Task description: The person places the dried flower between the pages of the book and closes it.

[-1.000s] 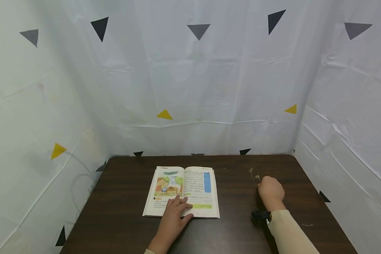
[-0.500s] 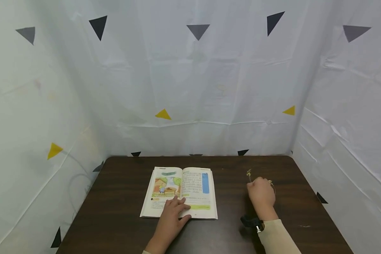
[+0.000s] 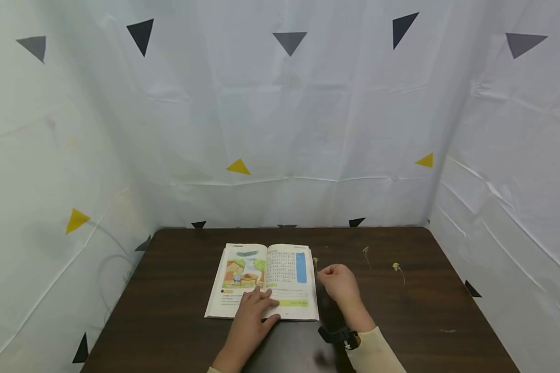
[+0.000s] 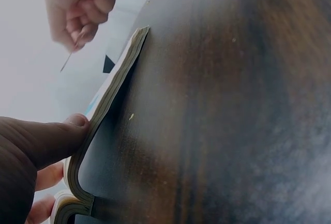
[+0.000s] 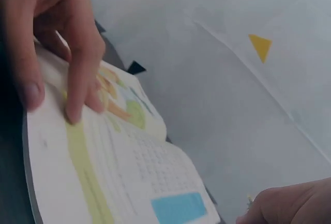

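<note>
An open book with coloured pictures and print lies on the dark table. My left hand rests on its lower pages, fingers spread across the fold; the left wrist view shows the thumb at the page edge. Just off the book's right edge, my right hand pinches a thin dried flower by its stem, the small yellowish head pointing up. In the right wrist view that flower head peeks out beside the fingers. Most of the stem is hidden by the hand.
Two more dried flowers lie on the table to the right: a pale one and a yellow one. The wooden table is enclosed by white sheeting with triangle prints. A black strap circles the right wrist.
My right hand has moved left from the flowers to the book's right edge, carrying one dried flower. Two flowers it partly covered now show. My left hand has stayed on the book.
</note>
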The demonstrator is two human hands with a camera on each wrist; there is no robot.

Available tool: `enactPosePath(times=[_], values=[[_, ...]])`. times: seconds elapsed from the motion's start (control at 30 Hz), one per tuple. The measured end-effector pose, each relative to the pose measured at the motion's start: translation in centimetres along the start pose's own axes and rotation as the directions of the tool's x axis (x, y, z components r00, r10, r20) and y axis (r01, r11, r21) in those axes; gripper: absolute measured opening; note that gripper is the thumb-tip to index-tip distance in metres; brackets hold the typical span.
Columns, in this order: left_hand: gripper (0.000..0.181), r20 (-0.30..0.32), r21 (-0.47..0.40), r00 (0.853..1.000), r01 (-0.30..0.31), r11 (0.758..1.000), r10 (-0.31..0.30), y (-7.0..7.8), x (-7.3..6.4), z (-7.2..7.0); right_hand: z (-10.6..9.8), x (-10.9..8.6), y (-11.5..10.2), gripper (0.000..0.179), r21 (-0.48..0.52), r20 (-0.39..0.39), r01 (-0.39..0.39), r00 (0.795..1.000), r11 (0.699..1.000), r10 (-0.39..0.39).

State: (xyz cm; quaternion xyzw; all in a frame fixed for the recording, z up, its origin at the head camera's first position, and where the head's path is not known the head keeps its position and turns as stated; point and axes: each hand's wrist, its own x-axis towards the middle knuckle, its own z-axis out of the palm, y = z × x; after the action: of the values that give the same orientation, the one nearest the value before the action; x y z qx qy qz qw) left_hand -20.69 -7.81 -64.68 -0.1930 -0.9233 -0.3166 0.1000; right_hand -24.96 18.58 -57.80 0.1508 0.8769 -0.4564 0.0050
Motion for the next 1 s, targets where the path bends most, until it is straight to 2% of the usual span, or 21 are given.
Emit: enactPosePath(times=[0.17, 0.4, 0.5, 0.7, 1.0], values=[[0.026, -0.002, 0.004, 1.000, -0.008, 1.000, 0.008, -0.1, 0.1, -0.2, 2.3, -0.3, -1.5, 0.021, 0.007, 0.028, 0.018, 0.999, 1.000, -0.019], [0.027, 0.034, -0.019, 0.999, 0.000, 1.000, 0.000, 0.0, -0.2, -0.2, 5.9, -1.1, -2.0, 0.022, -0.024, 0.049, 0.103, 0.994, 0.994, -0.101], [0.026, 0.021, -0.019, 1.000, -0.014, 1.000, 0.015, 0.1, -0.4, -0.2, 7.1, -1.4, -2.6, 0.026, -0.032, 0.051, 0.137, 0.989, 0.990, -0.135], [0.024, -0.036, -0.003, 0.998, -0.057, 0.998, 0.057, 0.0, -0.2, -0.3, 8.5, -1.1, -4.6, 0.037, -0.014, 0.069, 0.172, 0.983, 0.985, -0.171], [0.024, -0.018, -0.010, 0.998, -0.058, 0.998, 0.058, 0.1, 0.1, -0.4, 10.3, -0.3, -6.0, 0.033, 0.027, 0.070, 0.175, 0.982, 0.984, -0.177]])
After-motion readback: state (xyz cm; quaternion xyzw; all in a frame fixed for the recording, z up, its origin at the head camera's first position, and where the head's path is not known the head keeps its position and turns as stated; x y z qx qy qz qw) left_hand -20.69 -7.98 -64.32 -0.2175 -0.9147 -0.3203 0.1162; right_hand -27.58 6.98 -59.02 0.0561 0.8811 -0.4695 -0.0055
